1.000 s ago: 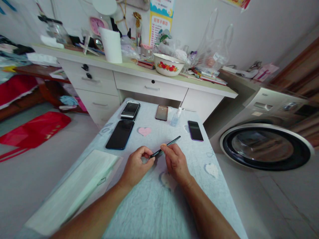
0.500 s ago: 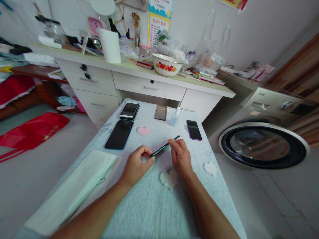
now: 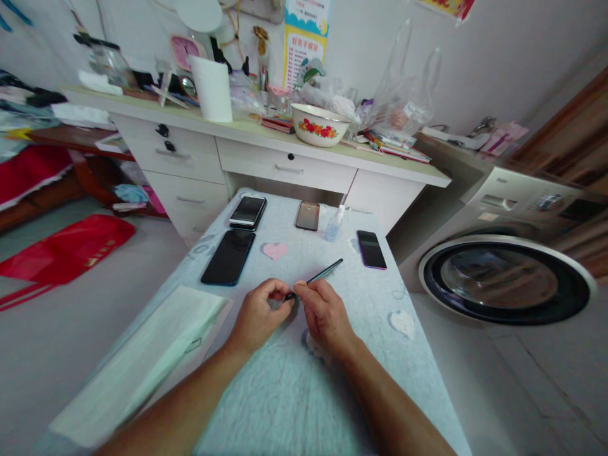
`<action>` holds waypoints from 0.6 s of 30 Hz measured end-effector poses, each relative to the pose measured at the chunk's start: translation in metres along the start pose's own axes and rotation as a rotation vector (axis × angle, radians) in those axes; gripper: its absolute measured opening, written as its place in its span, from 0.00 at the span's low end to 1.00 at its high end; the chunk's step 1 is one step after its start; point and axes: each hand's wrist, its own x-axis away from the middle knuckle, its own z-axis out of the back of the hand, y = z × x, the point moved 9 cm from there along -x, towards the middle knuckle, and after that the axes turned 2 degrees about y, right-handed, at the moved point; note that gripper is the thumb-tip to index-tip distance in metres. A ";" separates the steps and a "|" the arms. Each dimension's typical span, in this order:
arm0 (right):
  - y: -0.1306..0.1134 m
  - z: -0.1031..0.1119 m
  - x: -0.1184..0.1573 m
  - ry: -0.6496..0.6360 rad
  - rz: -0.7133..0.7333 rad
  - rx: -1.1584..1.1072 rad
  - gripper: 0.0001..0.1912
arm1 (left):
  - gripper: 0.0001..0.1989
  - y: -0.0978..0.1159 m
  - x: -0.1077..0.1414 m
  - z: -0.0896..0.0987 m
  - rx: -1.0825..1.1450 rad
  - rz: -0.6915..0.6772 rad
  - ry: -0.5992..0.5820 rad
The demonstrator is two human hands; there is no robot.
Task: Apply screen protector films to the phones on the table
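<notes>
A slim dark phone point(image 3: 327, 270), seen nearly edge-on, is tilted above the middle of the cloth-covered table point(image 3: 266, 392). My left hand point(image 3: 260, 316) grips its near left end between thumb and fingers. Against the phone's edge, close to the left fingertips, my right hand point(image 3: 327, 316) is closed in a pinch; whatever it may hold is hidden. A black phone point(image 3: 228, 256) lies left of the hands, and another phone point(image 3: 372, 249) lies to the right. Beyond them stand a small clear spray bottle point(image 3: 334, 225) and a brownish phone case or phone point(image 3: 308, 216).
Stacked phones point(image 3: 247, 211) lie at the table's far left corner. A pale flat packet point(image 3: 137, 361) covers the left front. Behind is a white desk point(image 3: 285, 168) with a flowered bowl point(image 3: 319, 126); at right, a washing machine point(image 3: 503, 278) has a round door.
My right hand has slid left and nearer along the phone's edge, toward my left fingertips. The left hand keeps its grip in place.
</notes>
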 end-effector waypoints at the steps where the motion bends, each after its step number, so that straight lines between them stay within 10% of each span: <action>1: -0.003 -0.001 0.000 -0.012 0.013 0.004 0.17 | 0.03 0.001 0.000 0.000 0.002 0.000 -0.003; 18: 0.044 0.023 0.006 0.159 -0.081 0.104 0.18 | 0.04 0.005 0.001 0.012 0.001 0.033 0.013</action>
